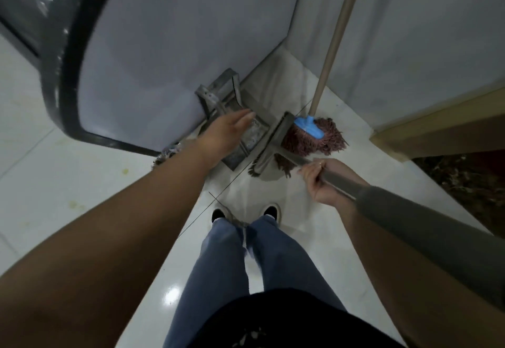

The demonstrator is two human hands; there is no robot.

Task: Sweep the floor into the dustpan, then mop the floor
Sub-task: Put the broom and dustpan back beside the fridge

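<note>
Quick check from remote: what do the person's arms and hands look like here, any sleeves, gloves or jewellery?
Both forearms are bare, with no sleeves in view and no gloves. The left hand shows no jewellery from this angle. The right hand appears to wear a thin gold-toned ring on one finger. No watch or wristband shows on either wrist.

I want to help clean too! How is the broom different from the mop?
The broom has a flat grey head with short dark bristles; the mop has a shaggy reddish-brown string head with a blue clip. The broom's handle is dark grey and gripped by the right hand; the mop's handle is tan, and nobody holds it as it stands up beside the wall. The broom sits next to the dustpan. Both heads rest on the white floor.
</note>
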